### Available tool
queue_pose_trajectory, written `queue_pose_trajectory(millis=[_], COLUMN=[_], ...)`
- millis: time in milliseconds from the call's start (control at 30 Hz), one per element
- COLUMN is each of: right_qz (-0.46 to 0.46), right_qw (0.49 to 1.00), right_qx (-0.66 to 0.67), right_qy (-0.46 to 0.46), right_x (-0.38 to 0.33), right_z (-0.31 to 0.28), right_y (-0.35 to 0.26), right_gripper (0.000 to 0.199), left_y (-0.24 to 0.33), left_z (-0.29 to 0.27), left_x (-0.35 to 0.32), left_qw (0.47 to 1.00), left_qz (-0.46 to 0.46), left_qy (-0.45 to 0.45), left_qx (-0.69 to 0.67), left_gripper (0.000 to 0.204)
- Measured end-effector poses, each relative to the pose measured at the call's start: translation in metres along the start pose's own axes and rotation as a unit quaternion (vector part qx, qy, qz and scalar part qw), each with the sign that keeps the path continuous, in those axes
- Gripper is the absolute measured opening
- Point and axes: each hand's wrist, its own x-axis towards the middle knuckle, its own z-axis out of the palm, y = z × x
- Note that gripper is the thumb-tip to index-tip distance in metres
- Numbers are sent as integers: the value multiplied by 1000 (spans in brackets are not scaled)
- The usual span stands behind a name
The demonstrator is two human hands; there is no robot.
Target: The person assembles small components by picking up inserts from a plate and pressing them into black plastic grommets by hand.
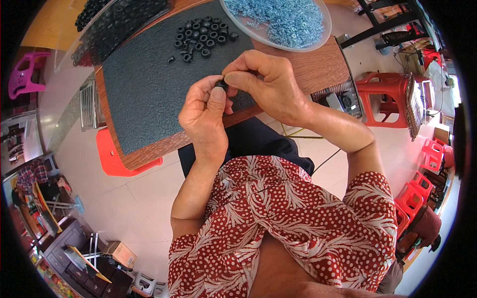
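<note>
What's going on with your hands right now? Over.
Left hand and right hand together, both pinching one black ring. More rings piled on mat. Nothing in the way.

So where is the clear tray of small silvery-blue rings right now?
In the head view, the clear tray sits at the top, right of centre, on the wooden table, just right of the black rings.

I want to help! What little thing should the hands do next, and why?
Probably set the black ring, pinched between the left hand and right hand, down with the black rings on the mat; both hands are full.
</note>
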Motion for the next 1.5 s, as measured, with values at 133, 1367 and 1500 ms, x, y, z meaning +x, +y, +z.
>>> queue_pose_trajectory(millis=[133,1367,1500], right_qz=[0,-159,-206], right_qw=[1000,969,958], right_qx=[-12,-190,-202], right_qy=[4,-10,4], right_x=[0,-2,-1], right_z=[-2,-17,-15], right_y=[-5,9,13], right_gripper=[10,7,8], left_y=[0,8,10], left_z=[1,3,4], left_x=[0,3,3], left_qw=[1000,983,986], left_qz=[-1,-162,-150], left_qy=[0,-6,-12], left_qx=[-7,-84,-67], left_gripper=[21,19,19])
